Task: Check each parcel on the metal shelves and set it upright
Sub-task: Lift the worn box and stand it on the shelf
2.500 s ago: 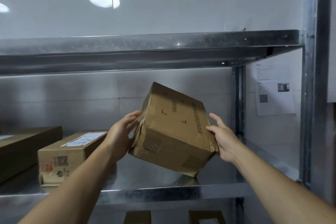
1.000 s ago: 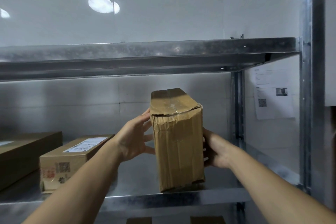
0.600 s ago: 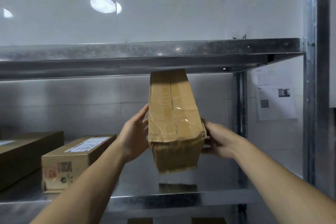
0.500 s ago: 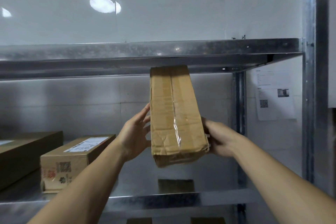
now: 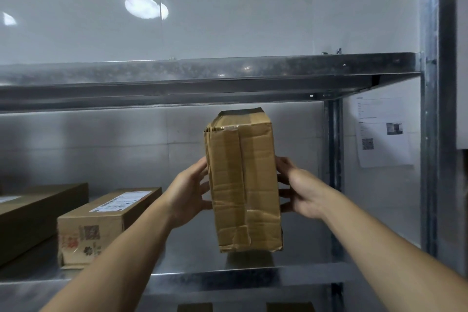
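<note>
A creased brown cardboard parcel (image 5: 243,185) with clear tape down its front stands tall on end, held between my hands. My left hand (image 5: 188,192) grips its left side and my right hand (image 5: 302,192) grips its right side, both at mid height. The parcel's lower end sits at or just above the metal shelf (image 5: 253,280); I cannot tell whether it touches. Its dark reflection shows right beneath it. The top end is a little below the upper shelf (image 5: 202,71).
Two long parcels lie flat at the left: one with a white label (image 5: 101,220) and a darker one (image 5: 33,213) beyond it. A steel post (image 5: 440,109) bounds the right side. A printed notice (image 5: 382,132) hangs on the wall. Tops of boxes (image 5: 195,308) show below.
The parcel was tilted, stood on end, then lifted and tipped with its taped face toward me. Now it is upright again and lower, near the shelf surface. Both hands stayed on its sides.
</note>
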Motion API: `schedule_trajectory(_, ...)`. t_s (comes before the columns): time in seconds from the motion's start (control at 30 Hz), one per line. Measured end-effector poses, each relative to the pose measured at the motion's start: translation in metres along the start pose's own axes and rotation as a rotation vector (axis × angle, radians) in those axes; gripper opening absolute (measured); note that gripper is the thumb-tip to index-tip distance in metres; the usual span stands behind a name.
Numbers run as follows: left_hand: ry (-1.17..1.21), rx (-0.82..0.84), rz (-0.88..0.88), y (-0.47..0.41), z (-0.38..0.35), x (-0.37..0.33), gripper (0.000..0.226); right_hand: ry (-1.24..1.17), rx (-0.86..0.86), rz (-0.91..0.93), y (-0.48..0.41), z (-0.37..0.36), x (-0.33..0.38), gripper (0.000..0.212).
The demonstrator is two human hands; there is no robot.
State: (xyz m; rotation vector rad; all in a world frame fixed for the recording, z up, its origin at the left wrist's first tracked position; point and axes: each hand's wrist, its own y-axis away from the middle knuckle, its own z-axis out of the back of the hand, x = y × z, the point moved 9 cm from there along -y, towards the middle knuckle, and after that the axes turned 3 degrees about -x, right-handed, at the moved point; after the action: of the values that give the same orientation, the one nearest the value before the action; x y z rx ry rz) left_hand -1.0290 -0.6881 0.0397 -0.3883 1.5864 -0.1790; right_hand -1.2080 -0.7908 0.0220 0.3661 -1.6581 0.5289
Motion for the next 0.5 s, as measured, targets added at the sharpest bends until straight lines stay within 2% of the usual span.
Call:
schedule_trajectory(0.17, 0.003, 0.006, 0.037, 0.0, 0.001, 0.004, 0.079, -0.075, 0.078, -0.008, 0.0, -0.007, -0.008, 0.066)
schedule_trajectory(0.37, -0.021, 0.035, 0.089, 0.002, 0.001, 0.008, 0.085, -0.053, 0.114, -0.007, 0.001, -0.011, -0.012, 0.074)
schedule_trajectory(0.5, -0.015, 0.043, 0.086, 0.004, 0.0, 0.008, 0.088, -0.056, 0.12, -0.01, -0.001, -0.011, -0.015, 0.071)
